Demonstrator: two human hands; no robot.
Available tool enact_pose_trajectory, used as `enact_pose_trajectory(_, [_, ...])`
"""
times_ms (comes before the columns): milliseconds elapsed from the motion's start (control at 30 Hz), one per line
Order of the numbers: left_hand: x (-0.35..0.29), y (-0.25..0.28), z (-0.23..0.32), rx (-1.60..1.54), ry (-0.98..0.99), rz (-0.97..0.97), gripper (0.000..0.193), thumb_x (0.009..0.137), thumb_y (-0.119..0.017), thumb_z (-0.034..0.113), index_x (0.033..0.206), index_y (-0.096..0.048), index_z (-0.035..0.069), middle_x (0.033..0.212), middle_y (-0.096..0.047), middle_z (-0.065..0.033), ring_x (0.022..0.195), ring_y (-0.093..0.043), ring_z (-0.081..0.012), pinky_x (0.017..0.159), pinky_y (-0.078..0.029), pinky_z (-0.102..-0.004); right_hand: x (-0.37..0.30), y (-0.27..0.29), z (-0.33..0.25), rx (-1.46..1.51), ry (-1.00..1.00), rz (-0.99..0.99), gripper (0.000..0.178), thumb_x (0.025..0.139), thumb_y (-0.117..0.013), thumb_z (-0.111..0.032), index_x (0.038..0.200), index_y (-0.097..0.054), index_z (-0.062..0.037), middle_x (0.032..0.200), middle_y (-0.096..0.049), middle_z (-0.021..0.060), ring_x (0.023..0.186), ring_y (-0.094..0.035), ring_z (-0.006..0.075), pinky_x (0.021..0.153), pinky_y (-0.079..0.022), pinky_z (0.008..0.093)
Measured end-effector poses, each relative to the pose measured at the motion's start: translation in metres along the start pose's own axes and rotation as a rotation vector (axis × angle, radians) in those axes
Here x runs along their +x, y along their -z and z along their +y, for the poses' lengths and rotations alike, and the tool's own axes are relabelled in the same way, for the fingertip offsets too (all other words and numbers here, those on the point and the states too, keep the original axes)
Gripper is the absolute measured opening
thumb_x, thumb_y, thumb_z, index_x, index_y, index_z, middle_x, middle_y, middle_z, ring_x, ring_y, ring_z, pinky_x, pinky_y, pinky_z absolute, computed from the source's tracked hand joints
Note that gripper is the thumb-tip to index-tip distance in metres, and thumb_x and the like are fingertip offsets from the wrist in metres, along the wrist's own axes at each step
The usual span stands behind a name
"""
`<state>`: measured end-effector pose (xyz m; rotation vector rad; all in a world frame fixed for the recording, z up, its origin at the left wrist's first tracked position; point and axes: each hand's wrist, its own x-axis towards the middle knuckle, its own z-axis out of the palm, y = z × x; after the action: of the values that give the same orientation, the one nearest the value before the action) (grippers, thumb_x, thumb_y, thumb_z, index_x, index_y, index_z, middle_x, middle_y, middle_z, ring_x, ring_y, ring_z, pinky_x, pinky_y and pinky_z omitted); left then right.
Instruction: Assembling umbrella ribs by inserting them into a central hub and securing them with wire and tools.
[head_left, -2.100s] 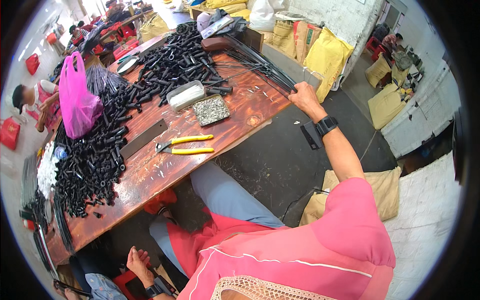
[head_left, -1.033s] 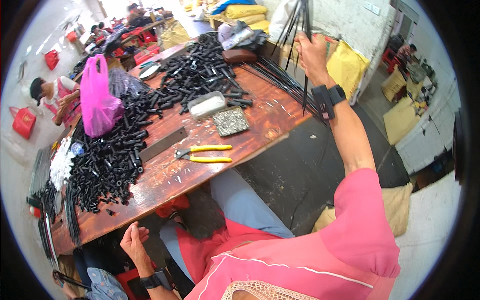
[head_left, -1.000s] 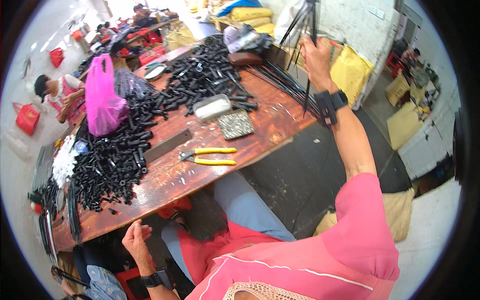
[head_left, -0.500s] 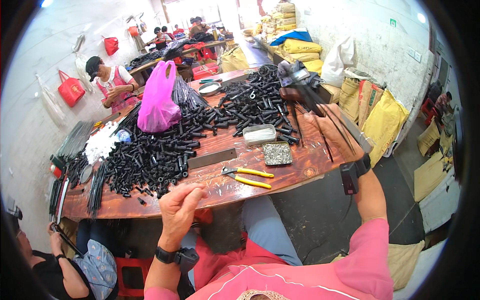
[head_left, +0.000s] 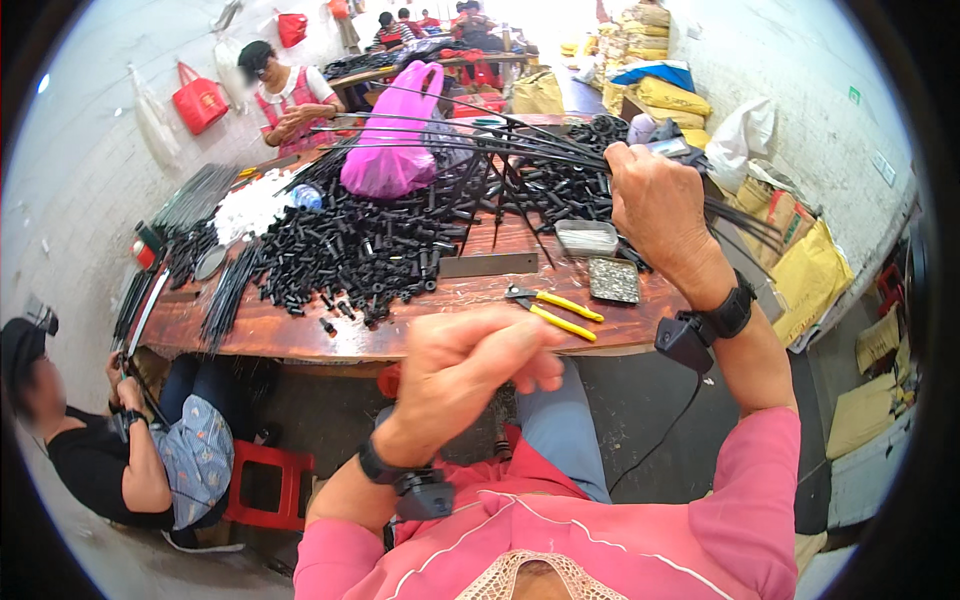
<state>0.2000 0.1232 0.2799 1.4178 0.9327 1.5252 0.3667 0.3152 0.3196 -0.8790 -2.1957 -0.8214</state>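
Note:
My right hand [head_left: 655,210], raised above the table's right side, is closed around a bundle of long thin black rods [head_left: 560,150]. Most of them stretch left in front of a pink plastic bag [head_left: 395,150]; a few hang down, and other ends stick out behind the hand. My left hand [head_left: 480,365] hovers at the table's near edge, fingers loosely bent and apart, with nothing visible in it. Beyond it lie yellow-handled pliers [head_left: 565,314] and a flat metal bar [head_left: 488,265]. Short black tubular parts [head_left: 350,240] are heaped over the table.
A clear tub [head_left: 586,238] and a tin of small metal bits [head_left: 614,280] stand right of the metal bar. White pieces [head_left: 250,208] are piled at left. One person [head_left: 120,430] sits at the near left, another [head_left: 295,105] across the table. Sacks [head_left: 815,275] line the right wall.
My right hand has swung the rods from the table's right side to point left across it. My left hand has moved right and its fingers have loosened. The whole view has shifted.

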Motion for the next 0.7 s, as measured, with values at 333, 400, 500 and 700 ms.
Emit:
enact_pose_trajectory(333, [0.056, 0.012, -0.035, -0.473, -0.014, 0.500, 0.041, 0.100, -0.051, 0.031, 0.129, -0.047, 0.003, 0.100, -0.069, -0.0127, 0.090, -0.069, -0.0257, 0.081, -0.055, -0.0418, -0.025, 0.010, -0.079, 0.967, 0.052, -0.178, 0.029, 0.079, -0.061, -0.008, 0.106, -0.058, 0.0013, 0.085, -0.065, 0.0249, 0.081, -0.064, 0.0420, 0.068, -0.050, 0.0486])
enact_pose_trajectory(400, [0.050, 0.025, -0.037, -0.588, -0.071, 0.449, 0.038, 0.102, -0.047, 0.028, 0.132, -0.044, 0.004, 0.094, -0.069, -0.0146, 0.083, -0.070, -0.0288, 0.078, -0.056, -0.0447, -0.043, 0.000, -0.085, 1.275, 0.113, -0.460, 0.035, 0.081, -0.061, -0.007, 0.115, -0.056, 0.0018, 0.078, -0.063, 0.0175, 0.068, -0.063, 0.0302, 0.063, -0.050, 0.0390])
enact_pose_trajectory(500, [0.043, 0.047, -0.041, -0.610, -0.038, 0.303, 0.039, 0.103, -0.043, 0.027, 0.135, -0.043, 0.005, 0.088, -0.068, -0.0143, 0.074, -0.069, -0.0293, 0.072, -0.057, -0.0451, -0.056, 0.005, -0.101, 1.916, -0.237, -1.083, 0.026, 0.090, -0.061, -0.014, 0.112, -0.057, -0.0013, 0.070, -0.057, 0.0042, 0.060, -0.057, 0.0129, 0.055, -0.047, 0.0275])
enact_pose_trajectory(700, [0.043, 0.056, -0.028, -0.545, 0.023, 0.062, 0.045, 0.103, -0.040, 0.032, 0.138, -0.042, 0.003, 0.091, -0.068, -0.0153, 0.079, -0.069, -0.0305, 0.076, -0.056, -0.0443, -0.076, 0.004, -0.120, 2.265, -0.418, -0.998, 0.034, 0.098, -0.057, -0.037, 0.091, -0.062, -0.0042, 0.057, -0.044, -0.0058, 0.050, -0.040, 0.0022, 0.044, -0.028, 0.0205])
